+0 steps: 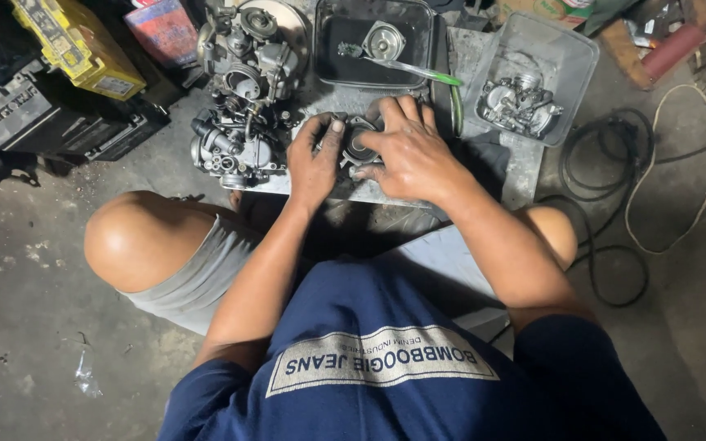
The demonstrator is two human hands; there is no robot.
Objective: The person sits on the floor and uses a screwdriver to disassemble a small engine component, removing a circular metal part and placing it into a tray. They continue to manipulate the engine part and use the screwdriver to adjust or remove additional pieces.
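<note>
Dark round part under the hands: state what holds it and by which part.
Both hands grip the dark round part by its rim: the left hand on its left edge, the right hand over its top and right side.

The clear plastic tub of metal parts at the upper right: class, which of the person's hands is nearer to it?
Right. The right hand rests on the dark round part, just left of the clear tub; the left hand grips that part's far side, farther away.
</note>
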